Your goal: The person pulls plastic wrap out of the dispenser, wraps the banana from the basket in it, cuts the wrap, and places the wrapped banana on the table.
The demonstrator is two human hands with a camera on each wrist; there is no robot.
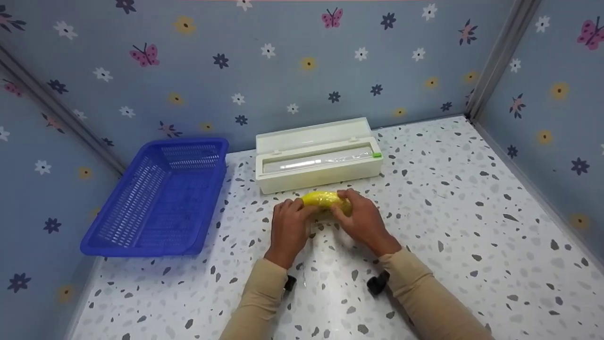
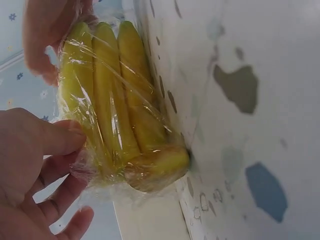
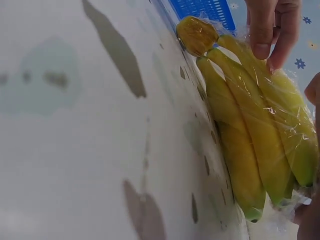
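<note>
A bunch of yellow bananas (image 1: 323, 198) wrapped in clear cling film lies on the speckled table (image 1: 448, 226), just in front of a white cling-film dispenser box (image 1: 318, 158). My left hand (image 1: 301, 208) grips the bunch's stem end, with the thumb (image 2: 55, 137) pressed on the film over the bananas (image 2: 117, 110). My right hand (image 1: 347, 202) curls over the other end. In the right wrist view the bananas (image 3: 255, 135) rest on the table, and the left hand's fingers (image 3: 270, 30) pinch near the stem.
A blue slatted basket (image 1: 160, 198) stands tilted at the left against the wall. The dispenser's lid is open and shows the film roll (image 1: 316, 162). Flowered walls close in the table on three sides.
</note>
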